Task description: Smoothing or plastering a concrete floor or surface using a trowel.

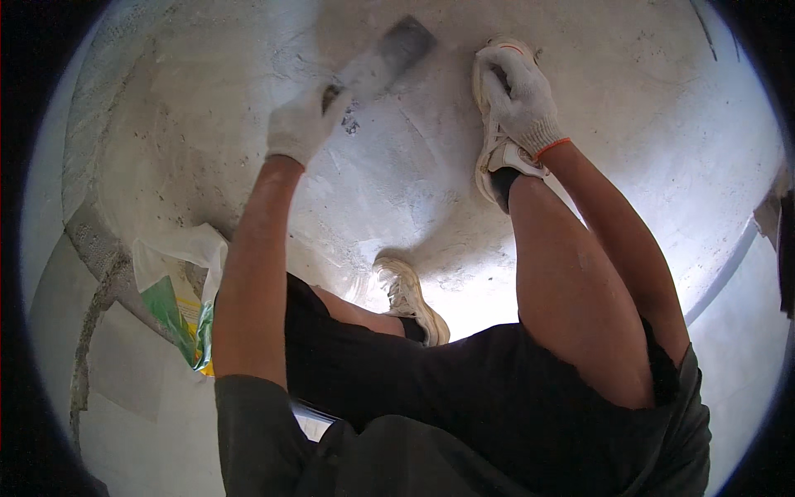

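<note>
beside the left forearm (257, 257) sits a plastic bag (170, 311); farther out, the left hand (300, 126) has its gloved fingers wrapped around a scraper (406, 45), its blade reaching forward and right of them over the floor (389, 182). the right hand (522, 99) lies on a pale shoe (487, 161), fingers bent (gripping or merely resting, i cannot tell).

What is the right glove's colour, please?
The right glove is mostly off-white, in the head view.
</note>
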{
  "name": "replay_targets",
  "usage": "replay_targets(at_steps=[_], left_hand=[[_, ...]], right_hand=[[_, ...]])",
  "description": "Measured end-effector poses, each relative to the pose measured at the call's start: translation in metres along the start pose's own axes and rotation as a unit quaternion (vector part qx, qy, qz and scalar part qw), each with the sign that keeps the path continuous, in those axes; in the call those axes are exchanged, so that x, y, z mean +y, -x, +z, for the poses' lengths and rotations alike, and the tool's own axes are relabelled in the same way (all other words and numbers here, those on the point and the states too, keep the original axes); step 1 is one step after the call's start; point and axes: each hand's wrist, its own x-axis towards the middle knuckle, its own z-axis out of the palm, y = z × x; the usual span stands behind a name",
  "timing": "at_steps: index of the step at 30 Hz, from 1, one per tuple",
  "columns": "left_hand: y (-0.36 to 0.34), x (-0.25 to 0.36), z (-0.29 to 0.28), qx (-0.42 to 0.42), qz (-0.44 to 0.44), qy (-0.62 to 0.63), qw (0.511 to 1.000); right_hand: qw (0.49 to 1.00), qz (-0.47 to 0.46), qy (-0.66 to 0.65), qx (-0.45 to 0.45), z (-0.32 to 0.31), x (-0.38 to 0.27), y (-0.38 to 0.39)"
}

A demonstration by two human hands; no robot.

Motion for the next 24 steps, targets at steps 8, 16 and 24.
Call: replay_targets(at_steps=[8,16,24], left_hand=[[-0.004,-0.067,-0.025,0.092,-0.115,-0.052,0.988],[0.015,-0.058,-0.001,0.129,-0.203,-0.039,0.970],[0.034,-0.062,0.032,0.226,-0.250,0.021,0.941]], right_hand=[[1.000,-0.018,0.025,-0.004,0.000,0.003,-0.003],[0.999,0.000,0.028,-0.015,-0.005,0.002,-0.001],[0.998,-0.040,0.042,-0.006,-0.006,0.005,-0.002]])
